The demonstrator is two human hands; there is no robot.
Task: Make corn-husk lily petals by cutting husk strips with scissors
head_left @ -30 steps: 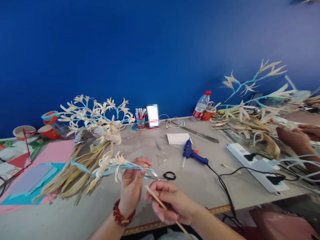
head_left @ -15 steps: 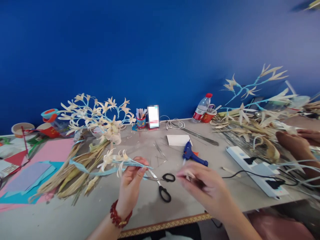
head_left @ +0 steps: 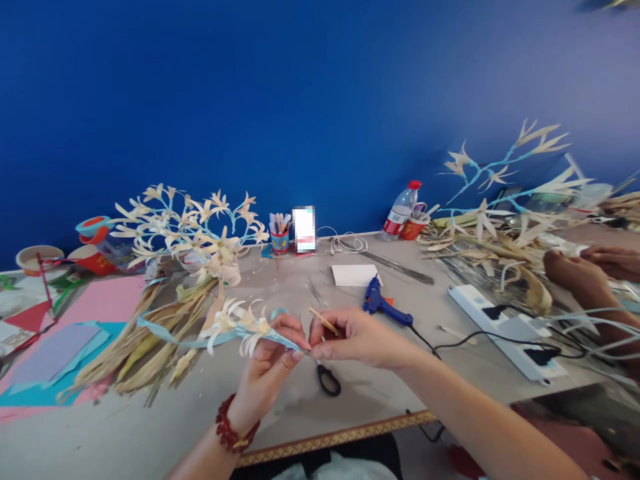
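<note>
My left hand (head_left: 273, 360) is closed on the blue-wrapped stems of a small bunch of cream flowers (head_left: 240, 327), whose blossoms point left. My right hand (head_left: 345, 337) meets it at the stem ends, fingertips touching or nearly so. Between the right fingers is a thin tan strip (head_left: 324, 321). A light blue paper strip (head_left: 185, 343) trails left of the flowers. Below the hands lie black-handled scissors (head_left: 329, 380), partly hidden by them. A blue glue gun (head_left: 385, 305) rests to the right, beside a white card (head_left: 350, 275).
Behind on the left stands a flower bouquet (head_left: 200, 227) near dried husks (head_left: 165, 333) and coloured paper (head_left: 55, 357). A bottle (head_left: 401, 212) is at the back. On the right are a power strip (head_left: 505, 333), cables, and another person's hands (head_left: 575, 270).
My right hand has moved left from beside the scissors to the stem ends in my left hand. The tan strip now shows clearly. The view has shifted slightly.
</note>
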